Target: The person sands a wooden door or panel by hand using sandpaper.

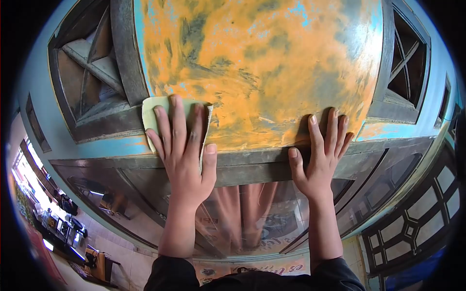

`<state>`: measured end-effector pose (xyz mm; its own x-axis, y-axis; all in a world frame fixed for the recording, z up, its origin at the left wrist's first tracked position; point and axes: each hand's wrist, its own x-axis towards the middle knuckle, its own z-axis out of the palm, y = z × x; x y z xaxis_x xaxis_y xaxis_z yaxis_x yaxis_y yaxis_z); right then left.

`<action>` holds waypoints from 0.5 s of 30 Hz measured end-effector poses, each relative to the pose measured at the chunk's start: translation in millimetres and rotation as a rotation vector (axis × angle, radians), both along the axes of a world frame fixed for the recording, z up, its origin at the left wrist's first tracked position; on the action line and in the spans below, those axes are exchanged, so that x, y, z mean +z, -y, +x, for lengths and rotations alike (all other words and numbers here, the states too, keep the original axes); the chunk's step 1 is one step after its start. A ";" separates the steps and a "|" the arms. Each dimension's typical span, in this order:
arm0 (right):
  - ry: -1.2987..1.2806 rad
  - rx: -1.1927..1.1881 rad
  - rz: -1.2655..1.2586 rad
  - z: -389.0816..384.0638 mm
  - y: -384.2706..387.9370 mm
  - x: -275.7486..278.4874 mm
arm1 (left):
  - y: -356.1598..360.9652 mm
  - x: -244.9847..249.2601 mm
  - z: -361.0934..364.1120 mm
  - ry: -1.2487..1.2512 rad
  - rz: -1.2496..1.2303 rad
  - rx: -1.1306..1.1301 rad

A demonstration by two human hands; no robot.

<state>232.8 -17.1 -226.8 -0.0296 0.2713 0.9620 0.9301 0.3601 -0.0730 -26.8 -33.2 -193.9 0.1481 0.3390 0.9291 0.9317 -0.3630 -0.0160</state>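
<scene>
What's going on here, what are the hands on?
The left hand presses a pale sheet flat against the wall, fingers stretched over it. The wall's orange coat is patchy, with blue and grey showing through. The right hand lies flat on the wall's lower edge, fingers spread, holding nothing. Just below both hands runs a dark frame over glass, with a curtain behind it.

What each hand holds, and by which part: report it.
Left hand pins a sandpaper sheet against the orange painted wall, fingers flat across its face. Right hand lies bare on the wall, holding nothing.
</scene>
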 end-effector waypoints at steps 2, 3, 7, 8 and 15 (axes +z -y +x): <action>-0.011 0.010 0.002 -1.4 -1.4 -2.5 | 1.5 -12.1 2.7 -0.010 -0.029 0.006; -0.015 0.009 0.004 -2.1 -2.3 -6.2 | 1.3 -28.4 5.2 -0.017 -0.032 -0.008; 0.021 -0.036 0.020 -3.3 -3.3 -8.0 | 4.7 -28.3 6.2 -0.012 -0.064 -0.005; 0.045 -0.061 0.023 -3.3 -2.4 -6.5 | 5.8 -10.5 3.5 -0.002 -0.050 -0.010; 0.049 0.003 0.081 -11.5 3.2 18.6 | 2.4 -23.6 0.7 -0.131 -0.061 0.099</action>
<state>221.2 -20.3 -208.2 -0.0773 0.1924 0.9783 0.9309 0.3654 0.0017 -26.1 -35.6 -217.5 0.2296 0.4133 0.8812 0.9544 -0.2731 -0.1206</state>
